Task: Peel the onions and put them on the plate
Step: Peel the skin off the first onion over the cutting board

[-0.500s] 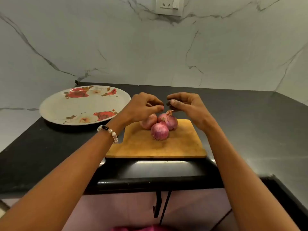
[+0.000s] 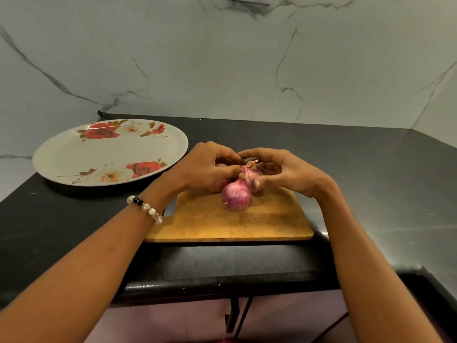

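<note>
Several red onions sit close together on a wooden cutting board [image 2: 230,224]. The front onion [image 2: 236,197] lies free and unpeeled. Behind it, a second onion [image 2: 252,172] with a dry papery top is between my hands. My right hand [image 2: 289,174] cups it from the right, thumb under its side. My left hand [image 2: 205,167] pinches at its top from the left and hides a third onion [image 2: 219,184], of which only a bit shows. A white plate [image 2: 74,154] with red rose print lies empty to the left.
The board rests on a black stone counter [image 2: 371,181] near its front edge. A marble wall rises behind and on both sides. Below the counter edge are pink cabinet fronts with a dark handle [image 2: 232,315].
Both hands have come down and closed in around the back onion; before, they hovered just above the group with fingertips apart.
</note>
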Demonstrator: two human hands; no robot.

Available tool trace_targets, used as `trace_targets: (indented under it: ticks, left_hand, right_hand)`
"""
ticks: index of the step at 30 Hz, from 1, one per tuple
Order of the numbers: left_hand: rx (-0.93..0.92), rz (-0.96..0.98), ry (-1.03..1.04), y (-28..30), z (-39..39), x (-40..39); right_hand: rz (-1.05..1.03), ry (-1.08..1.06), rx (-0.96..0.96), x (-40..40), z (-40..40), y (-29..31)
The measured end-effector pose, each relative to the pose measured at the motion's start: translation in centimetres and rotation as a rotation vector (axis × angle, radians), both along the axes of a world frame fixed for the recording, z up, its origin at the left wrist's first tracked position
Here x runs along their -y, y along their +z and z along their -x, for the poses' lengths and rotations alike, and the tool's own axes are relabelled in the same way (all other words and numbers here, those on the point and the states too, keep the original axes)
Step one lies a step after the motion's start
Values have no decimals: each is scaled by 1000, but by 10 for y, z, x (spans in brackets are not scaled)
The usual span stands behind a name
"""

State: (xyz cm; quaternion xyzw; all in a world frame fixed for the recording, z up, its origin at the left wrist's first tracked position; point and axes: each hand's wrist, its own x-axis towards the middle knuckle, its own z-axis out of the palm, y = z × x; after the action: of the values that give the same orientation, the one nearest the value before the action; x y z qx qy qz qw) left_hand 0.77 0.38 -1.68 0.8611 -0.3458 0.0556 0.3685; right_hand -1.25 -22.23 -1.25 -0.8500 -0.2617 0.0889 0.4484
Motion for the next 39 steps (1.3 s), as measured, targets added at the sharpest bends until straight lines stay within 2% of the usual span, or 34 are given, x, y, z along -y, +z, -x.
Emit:
trace_targets:
  ticks: [4, 13, 17, 22, 39]
  left_hand:
    - [-7, 23, 10, -1, 0, 1]
    - [56, 137, 10, -1, 5, 5]
    - [132, 228, 62, 1, 5, 6]
    - [99, 315, 49, 3, 10, 12]
    - [186, 241, 96, -1, 3, 9]
  right_hand:
    - [19, 39, -40, 3, 1, 0]
    - [6, -70, 132, -3, 2, -4]
    - [-110, -174, 206, 0, -6, -9]
    - [-131, -230, 269, -2, -7, -9]
    - [-16, -144, 319, -9, -8, -12]
